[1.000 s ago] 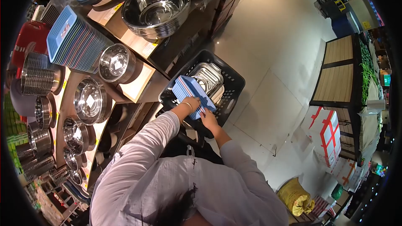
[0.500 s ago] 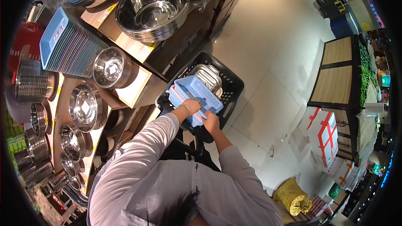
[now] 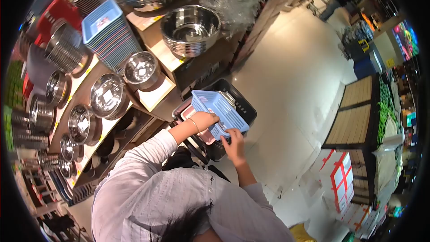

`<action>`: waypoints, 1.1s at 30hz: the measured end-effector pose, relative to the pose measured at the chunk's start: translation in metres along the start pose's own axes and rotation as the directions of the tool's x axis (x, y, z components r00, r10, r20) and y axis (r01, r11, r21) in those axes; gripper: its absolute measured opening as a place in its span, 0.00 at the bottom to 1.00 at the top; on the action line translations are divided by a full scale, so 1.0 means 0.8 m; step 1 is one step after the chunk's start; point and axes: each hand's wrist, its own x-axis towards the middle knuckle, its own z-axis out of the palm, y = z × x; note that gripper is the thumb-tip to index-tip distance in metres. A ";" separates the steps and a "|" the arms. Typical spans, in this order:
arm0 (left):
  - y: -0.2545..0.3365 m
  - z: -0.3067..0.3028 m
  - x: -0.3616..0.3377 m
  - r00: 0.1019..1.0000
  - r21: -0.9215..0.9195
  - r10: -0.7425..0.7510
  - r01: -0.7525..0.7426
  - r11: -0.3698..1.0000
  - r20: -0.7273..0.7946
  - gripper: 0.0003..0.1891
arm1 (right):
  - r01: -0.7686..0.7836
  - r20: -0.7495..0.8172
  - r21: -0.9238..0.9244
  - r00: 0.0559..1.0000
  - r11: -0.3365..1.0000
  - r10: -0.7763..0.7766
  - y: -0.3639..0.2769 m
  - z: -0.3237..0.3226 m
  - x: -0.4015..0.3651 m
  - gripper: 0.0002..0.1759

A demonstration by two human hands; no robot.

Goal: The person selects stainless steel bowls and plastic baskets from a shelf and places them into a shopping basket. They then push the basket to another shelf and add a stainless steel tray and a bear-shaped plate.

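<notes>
A light blue plastic basket (image 3: 230, 115) with slotted sides is between my two hands, tilted over a black shopping basket (image 3: 250, 110). My left hand (image 3: 205, 120) is closed on its near left side, a thin bracelet on the wrist. At the near right corner, my right hand (image 3: 234, 144) grips the rim with thumb and fingers. Under the blue basket a pink one (image 3: 207, 137) shows in part. Behind it, the edge of a metal tray (image 3: 228, 97) sticks out inside the black basket; the rest of the tray is hidden.
Shelves on the left carry stacked steel basins (image 3: 190, 31), several bowls (image 3: 107, 95) and a tall stack of coloured baskets (image 3: 107, 36). Tiled floor (image 3: 291, 71) runs along the right. Taped white boxes (image 3: 342, 179) stand beside a wood-panelled stand (image 3: 351, 116) with greens.
The blue basket has shifted right and turned, uncovering more of the pink one. My right hand's grip has moved along its rim. The whole view has swung, so the shelves sit farther right.
</notes>
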 end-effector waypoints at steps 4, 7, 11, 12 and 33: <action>0.025 -0.045 -0.056 0.974 -0.036 0.014 -0.022 0.999 -0.226 0.10 | 0.092 -0.004 -0.001 0.996 0.996 -0.092 -0.005 -0.058 -0.008 0.21; 0.054 -0.082 -0.103 0.951 0.004 0.002 -0.001 1.000 -0.310 0.09 | 0.035 0.020 -0.005 0.999 0.999 -0.035 0.002 -0.085 -0.013 0.21; 0.083 -0.106 -0.151 0.899 0.052 0.030 -0.008 0.999 -0.437 0.09 | 0.147 0.022 -0.015 0.989 0.989 -0.146 -0.029 -0.109 -0.008 0.15; 0.089 -0.108 -0.160 0.867 0.050 -0.006 0.036 0.998 -0.499 0.10 | 0.201 -0.012 0.001 0.980 0.980 -0.200 -0.035 -0.110 -0.006 0.15; -0.106 -0.253 -0.338 0.362 -0.120 -0.201 0.234 0.965 -0.910 0.20 | 0.653 -0.203 0.121 0.754 0.748 -0.625 -0.349 0.047 0.278 0.16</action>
